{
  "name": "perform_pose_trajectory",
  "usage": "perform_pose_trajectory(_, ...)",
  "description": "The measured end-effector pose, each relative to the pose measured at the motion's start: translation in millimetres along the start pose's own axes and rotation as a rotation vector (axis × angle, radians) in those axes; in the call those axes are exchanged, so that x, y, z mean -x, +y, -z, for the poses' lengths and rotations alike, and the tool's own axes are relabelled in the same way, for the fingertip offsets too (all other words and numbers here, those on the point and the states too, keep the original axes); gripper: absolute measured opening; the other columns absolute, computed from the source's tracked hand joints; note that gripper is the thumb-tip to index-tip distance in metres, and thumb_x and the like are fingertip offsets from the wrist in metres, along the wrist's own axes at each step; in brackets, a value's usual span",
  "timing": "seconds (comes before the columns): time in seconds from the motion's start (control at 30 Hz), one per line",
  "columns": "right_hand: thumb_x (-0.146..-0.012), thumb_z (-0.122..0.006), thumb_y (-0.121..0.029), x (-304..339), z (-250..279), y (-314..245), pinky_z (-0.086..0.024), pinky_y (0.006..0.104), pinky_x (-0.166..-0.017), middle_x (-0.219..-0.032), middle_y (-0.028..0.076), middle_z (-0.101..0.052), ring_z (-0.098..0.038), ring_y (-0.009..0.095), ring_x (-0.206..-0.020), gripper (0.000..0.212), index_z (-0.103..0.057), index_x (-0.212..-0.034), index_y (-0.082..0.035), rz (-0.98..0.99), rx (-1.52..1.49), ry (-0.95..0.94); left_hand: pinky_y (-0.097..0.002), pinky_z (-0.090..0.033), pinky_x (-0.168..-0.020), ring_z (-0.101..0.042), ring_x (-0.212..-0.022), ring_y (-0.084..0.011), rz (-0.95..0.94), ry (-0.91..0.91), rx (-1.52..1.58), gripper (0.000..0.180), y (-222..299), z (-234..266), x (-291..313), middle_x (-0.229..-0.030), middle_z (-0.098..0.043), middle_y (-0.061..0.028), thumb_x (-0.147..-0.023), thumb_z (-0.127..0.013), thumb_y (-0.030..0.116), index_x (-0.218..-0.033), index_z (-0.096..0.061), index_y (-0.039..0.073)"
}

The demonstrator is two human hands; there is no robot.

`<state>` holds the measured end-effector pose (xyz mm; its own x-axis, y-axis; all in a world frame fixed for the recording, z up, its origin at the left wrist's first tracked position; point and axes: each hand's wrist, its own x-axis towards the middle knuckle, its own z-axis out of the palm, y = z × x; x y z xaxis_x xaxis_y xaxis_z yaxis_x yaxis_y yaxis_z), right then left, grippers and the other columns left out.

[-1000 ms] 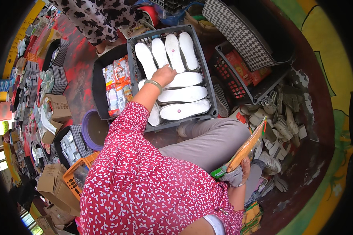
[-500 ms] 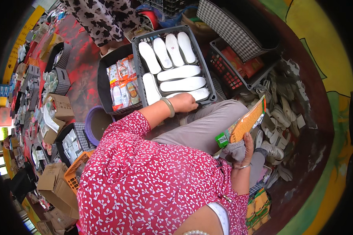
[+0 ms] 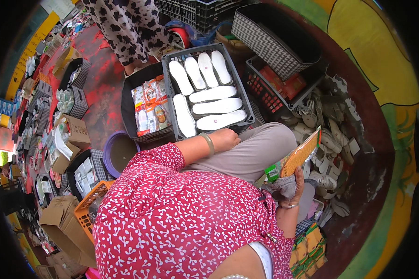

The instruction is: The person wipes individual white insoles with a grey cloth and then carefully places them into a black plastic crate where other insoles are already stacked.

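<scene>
Head view; positions given relative to a grey rectangular plastic crate [image 3: 239, 79]. Crate sits ahead of the person, its near edge just beyond the lap.
- Black-and-white houndstooth fabric bin [image 3: 261, 44]: tilted, beyond the crate and to its right.
- Bent leg in grey trousers [image 3: 258, 151]: crosses the near side of the crate.
- Black fabric bin [image 3: 127, 108]: just left of the crate; small clear-and-orange packets [image 3: 150, 106] inside.
- Round purple-rimmed bucket [image 3: 108, 159]: left of the crate, nearer the person.
- Flat white insoles [image 3: 217, 106]: eight visible inside the crate, four upright in the far row, one along the left side, three crosswise.
- Clear-wrapped orange insole packet with green end [image 3: 299, 157]: right of and nearer than the crate, in the right hand [image 3: 298, 181], fingers closed round its lower edge and a fuzzy grey cloth [image 3: 285, 187].
- Left hand [image 3: 226, 139]: near the crate's near edge, above the leg, fingers loosely curled; palm hidden, cannot tell whether it holds anything.
- Pale smooth bangle [image 3: 209, 144]: left wrist, same side of crate.
</scene>
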<state>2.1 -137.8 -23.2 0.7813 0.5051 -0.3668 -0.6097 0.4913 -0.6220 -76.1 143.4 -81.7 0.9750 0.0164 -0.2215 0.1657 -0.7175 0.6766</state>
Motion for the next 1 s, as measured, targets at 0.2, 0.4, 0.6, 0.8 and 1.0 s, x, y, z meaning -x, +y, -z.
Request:
perform_pose_trajectory(0.2,-0.088,-0.053,-0.027,4,-6,-2,-0.049,0.0347,-0.079,-0.106,0.012,-0.058,-0.059,0.023,-0.092,0.039,-0.048,-0.116,-0.001,-0.015,-0.006,-0.001,-0.0452,-0.043,-0.074,-0.056,-0.079,-0.0398,0.021,-0.027,-0.043,0.036,-1,-5,4,-0.082,-0.06,-0.0233,-0.088,-0.045,0.029,-0.081,-0.061,-0.002)
perform_pose_trajectory(0.4,-0.092,-0.043,-0.039,-1,-49,-12,-0.049,0.0419,-0.078,-0.11,0.011,-0.058,-0.06,0.027,-0.09,0.044,-0.046,-0.123,-0.007,0.002,-0.035,-0.063,-0.0337,-0.041,-0.09,-0.051,-0.108,-0.0246,-0.329,0.089,0.545,0.046,53,12,4,-0.117,-0.052,-0.0157,-0.085,-0.057,0.031,-0.121,-0.048,0.004)
perform_pose_trajectory(0.6,-0.092,-0.045,-0.039,-12,-77,-2,-0.038,0.0405,-0.095,-0.125,0.008,-0.048,-0.047,0.025,-0.113,0.05,-0.038,-0.129,-0.006,0.159,-0.012,-0.269,-0.032,-0.04,-0.093,-0.048,-0.109,-0.0158,-0.397,-0.343,1.442,0.062,117,13,10,-0.12,-0.051,-0.007,-0.076,-0.071,0.021,-0.129,-0.042,0.006)
perform_pose_trajectory(0.8,-0.086,-0.055,-0.041,-14,-78,4,-0.038,0.0378,-0.096,-0.135,0.016,-0.037,-0.047,0.024,-0.112,0.063,-0.032,-0.133,-0.007,0.093,0.1,-0.319,-0.0275,-0.043,-0.089,-0.053,-0.1,-0.0135,-0.179,-0.275,1.618,0.05,96,-4,4,-0.112,-0.056,-0.0047,-0.076,-0.067,0.006,-0.121,-0.047,0.002)
perform_pose_trajectory(1.0,-0.084,-0.058,-0.037,-32,-58,-7,-0.04,0.0416,-0.093,-0.132,0.018,-0.041,-0.043,0.031,-0.118,0.047,-0.048,-0.123,-0.012,0.144,0.012,-0.295,-0.032,-0.045,-0.089,-0.057,-0.1,-0.0204,-0.028,-0.016,1.759,0.041,27,24,-4,-0.107,-0.06,-0.0111,-0.073,-0.058,-0.008,-0.113,-0.053,-0.001)
